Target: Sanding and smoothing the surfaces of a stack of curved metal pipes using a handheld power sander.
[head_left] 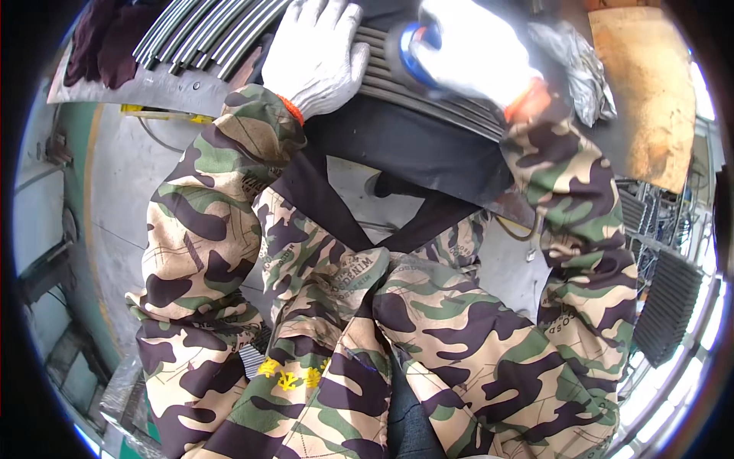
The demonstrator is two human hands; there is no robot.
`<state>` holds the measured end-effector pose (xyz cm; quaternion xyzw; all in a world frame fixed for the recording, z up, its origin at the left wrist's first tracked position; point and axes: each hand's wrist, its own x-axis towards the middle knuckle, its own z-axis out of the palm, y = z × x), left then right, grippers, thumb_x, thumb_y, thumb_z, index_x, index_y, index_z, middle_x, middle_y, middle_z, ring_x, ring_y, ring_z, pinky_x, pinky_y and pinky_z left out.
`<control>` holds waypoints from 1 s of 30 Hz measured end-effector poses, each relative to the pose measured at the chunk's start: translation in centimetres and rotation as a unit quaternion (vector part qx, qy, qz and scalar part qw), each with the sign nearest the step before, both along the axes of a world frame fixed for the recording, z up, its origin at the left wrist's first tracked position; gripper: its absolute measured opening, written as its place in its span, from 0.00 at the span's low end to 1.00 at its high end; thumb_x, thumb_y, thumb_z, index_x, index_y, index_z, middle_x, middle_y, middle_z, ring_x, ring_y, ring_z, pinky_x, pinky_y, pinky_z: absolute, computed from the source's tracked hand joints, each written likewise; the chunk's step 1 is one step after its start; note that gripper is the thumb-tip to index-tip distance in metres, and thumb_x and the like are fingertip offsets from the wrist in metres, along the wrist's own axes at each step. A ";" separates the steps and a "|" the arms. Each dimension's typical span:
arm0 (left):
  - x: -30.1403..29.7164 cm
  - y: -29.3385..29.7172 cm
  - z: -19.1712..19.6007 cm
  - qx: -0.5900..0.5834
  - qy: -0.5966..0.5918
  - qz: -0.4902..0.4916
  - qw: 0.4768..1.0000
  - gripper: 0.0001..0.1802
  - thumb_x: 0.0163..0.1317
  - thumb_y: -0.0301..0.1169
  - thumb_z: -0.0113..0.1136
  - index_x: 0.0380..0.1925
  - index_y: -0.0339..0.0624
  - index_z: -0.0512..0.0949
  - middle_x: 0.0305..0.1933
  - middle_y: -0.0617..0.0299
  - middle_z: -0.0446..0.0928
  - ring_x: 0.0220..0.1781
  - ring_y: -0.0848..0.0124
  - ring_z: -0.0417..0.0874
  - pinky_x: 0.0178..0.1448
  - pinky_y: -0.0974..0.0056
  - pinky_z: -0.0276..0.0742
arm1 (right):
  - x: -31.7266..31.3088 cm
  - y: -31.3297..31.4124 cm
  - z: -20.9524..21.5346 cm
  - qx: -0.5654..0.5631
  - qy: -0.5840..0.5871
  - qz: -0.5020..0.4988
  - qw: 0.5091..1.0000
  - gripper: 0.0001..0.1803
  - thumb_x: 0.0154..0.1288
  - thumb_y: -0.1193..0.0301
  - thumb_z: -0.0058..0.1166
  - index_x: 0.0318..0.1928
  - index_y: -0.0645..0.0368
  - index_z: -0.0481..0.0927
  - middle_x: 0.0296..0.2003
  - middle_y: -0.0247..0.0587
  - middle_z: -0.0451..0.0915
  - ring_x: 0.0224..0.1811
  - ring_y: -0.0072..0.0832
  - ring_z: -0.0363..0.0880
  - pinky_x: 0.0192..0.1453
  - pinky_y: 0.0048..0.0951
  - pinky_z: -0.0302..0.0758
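Note:
My left hand (315, 61), in a white knitted glove with an orange cuff, lies flat on a row of grey metal rods (394, 86). Its fingers are stretched out and the thumb is apart. Over the same rods, to the right, my white-gloved right hand (483, 53) is closed round a round blue object (415, 53). Motion smears that object, so its kind cannot be made out. It sits at or just above the rods. Black sheeting (413, 145) hangs below the rods at the near edge.
More grey rods (206, 34) lie side by side at the far left, next to dark maroon cloth (107, 42). Crumpled silvery plastic (577, 73) and a tan board (646, 92) stand on the right. A dark ribbed stack (669, 317) is lower right.

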<state>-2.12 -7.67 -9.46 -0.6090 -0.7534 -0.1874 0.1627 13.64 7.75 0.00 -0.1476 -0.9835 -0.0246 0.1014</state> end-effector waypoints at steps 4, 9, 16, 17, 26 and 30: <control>0.2 -0.2 0.0 0.012 -0.021 -0.005 1.000 0.32 0.71 0.41 0.58 0.67 0.26 0.76 0.71 0.33 0.76 0.76 0.37 0.73 0.84 0.39 0.60 | -1.0 0.7 0.2 0.006 -0.026 -0.061 0.998 0.19 0.66 0.56 0.63 0.46 0.59 0.83 0.39 0.59 0.83 0.41 0.53 0.88 0.48 0.50 0.84; 0.4 -0.3 0.0 0.034 -0.023 -0.004 0.999 0.32 0.68 0.40 0.60 0.65 0.26 0.77 0.68 0.33 0.78 0.74 0.37 0.74 0.83 0.39 0.62 | 1.6 1.6 -1.7 0.010 -0.012 0.008 1.000 0.18 0.70 0.56 0.63 0.52 0.53 0.84 0.45 0.50 0.85 0.45 0.48 0.87 0.52 0.47 0.85; 0.3 0.0 0.0 0.058 -0.040 -0.005 0.998 0.31 0.66 0.40 0.62 0.63 0.26 0.78 0.67 0.34 0.79 0.73 0.37 0.75 0.82 0.40 0.63 | 1.3 2.4 -1.8 0.008 -0.024 -0.031 0.999 0.18 0.69 0.55 0.63 0.51 0.52 0.84 0.45 0.51 0.85 0.46 0.51 0.88 0.52 0.49 0.85; 0.2 0.0 0.0 0.059 -0.040 0.000 0.997 0.31 0.66 0.40 0.62 0.63 0.26 0.78 0.67 0.34 0.79 0.73 0.37 0.75 0.82 0.40 0.63 | 1.6 1.6 -1.6 0.007 -0.015 -0.015 1.000 0.19 0.68 0.53 0.63 0.50 0.51 0.83 0.43 0.51 0.84 0.45 0.52 0.89 0.51 0.51 0.85; -1.5 -0.6 -0.7 0.074 -0.061 -0.081 0.992 0.29 0.65 0.37 0.63 0.61 0.24 0.78 0.66 0.32 0.78 0.71 0.35 0.76 0.80 0.38 0.66 | -0.4 2.1 -1.6 -0.009 -0.063 -0.055 0.996 0.21 0.70 0.51 0.60 0.53 0.51 0.83 0.48 0.54 0.85 0.50 0.53 0.88 0.57 0.51 0.84; -1.7 -0.9 -0.4 0.100 -0.032 -0.043 0.994 0.29 0.66 0.36 0.63 0.60 0.23 0.79 0.64 0.31 0.79 0.71 0.34 0.76 0.80 0.40 0.67 | 0.4 -0.7 -0.8 -0.022 -0.035 0.004 0.999 0.19 0.69 0.53 0.61 0.52 0.51 0.83 0.46 0.54 0.84 0.49 0.53 0.88 0.56 0.50 0.84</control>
